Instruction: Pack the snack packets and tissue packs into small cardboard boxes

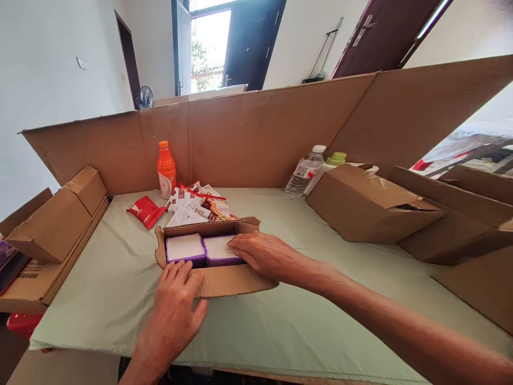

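Note:
An open cardboard box (236, 280) sits on the green cloth with its front flap folded out. Inside, side by side, are two purple-edged packs with white tops, the left pack (185, 247) and the right pack (216, 248). My right hand (260, 251) reaches in from the right, its outstretched fingers lying on the right pack and partly covering it. At the front left, my left hand (176, 299) rests its fingertips on the box's near edge, thumb spread apart. Neither hand is closed around anything.
Behind the box lie a red packet (147, 212), several other snack packets (188, 207) and an orange bottle (165, 171). A clear water bottle (304, 172) leans farther right. Cardboard boxes (372, 208) line the right side, others (56, 227) the left. A tall cardboard panel (256, 139) bounds the back.

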A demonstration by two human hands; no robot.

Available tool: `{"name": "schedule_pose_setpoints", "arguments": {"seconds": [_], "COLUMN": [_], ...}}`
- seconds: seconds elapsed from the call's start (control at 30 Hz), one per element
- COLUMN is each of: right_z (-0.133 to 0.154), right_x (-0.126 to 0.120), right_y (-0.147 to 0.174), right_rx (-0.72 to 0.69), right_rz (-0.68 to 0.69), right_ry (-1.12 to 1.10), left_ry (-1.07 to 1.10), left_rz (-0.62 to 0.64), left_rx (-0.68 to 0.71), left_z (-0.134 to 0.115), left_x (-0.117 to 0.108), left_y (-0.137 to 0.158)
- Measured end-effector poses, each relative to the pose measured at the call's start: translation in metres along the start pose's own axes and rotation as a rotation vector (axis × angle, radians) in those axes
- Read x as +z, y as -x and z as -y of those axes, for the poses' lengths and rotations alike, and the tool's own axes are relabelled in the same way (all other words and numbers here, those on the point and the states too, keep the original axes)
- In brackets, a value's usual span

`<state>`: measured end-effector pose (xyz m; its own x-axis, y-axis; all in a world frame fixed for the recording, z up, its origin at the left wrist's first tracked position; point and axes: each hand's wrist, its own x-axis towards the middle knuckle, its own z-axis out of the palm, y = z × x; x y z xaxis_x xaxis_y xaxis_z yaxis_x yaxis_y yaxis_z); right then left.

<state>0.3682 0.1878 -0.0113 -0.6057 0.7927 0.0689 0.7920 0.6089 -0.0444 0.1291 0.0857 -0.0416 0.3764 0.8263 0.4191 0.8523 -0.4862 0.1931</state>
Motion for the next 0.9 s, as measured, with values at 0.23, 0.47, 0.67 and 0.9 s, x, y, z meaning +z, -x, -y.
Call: {"name": "schedule_pose_setpoints", "arguments": {"seconds": [0.23, 0.47, 0.67, 0.9], "right_z": [-0.006, -0.014, -0.036, -0.055], "right_x": [-0.001, 0.000, 0.011, 0.013], "right_y": [-0.003, -0.031, -0.033, -0.039], "right_rx": [-0.133, -0.060, -0.015, 0.090], "right_rz": [-0.253, -0.428, -0.466, -0.439], "right_ry": [-0.138, -0.014, -0.075, -0.237], "left_ry": [0.003, -0.014, -0.003, 0.167], "left_rz": [-0.064, -0.295, -0.392, -0.398], "left_rx": [0.031, 0.072, -0.043, -0.051], "left_z": [0.003, -0.002, 0.006, 0.013], "left_x": [0.001, -0.005, -0.002, 0.008], "left_y": [0.000, 0.007, 0.015, 0.014]}}
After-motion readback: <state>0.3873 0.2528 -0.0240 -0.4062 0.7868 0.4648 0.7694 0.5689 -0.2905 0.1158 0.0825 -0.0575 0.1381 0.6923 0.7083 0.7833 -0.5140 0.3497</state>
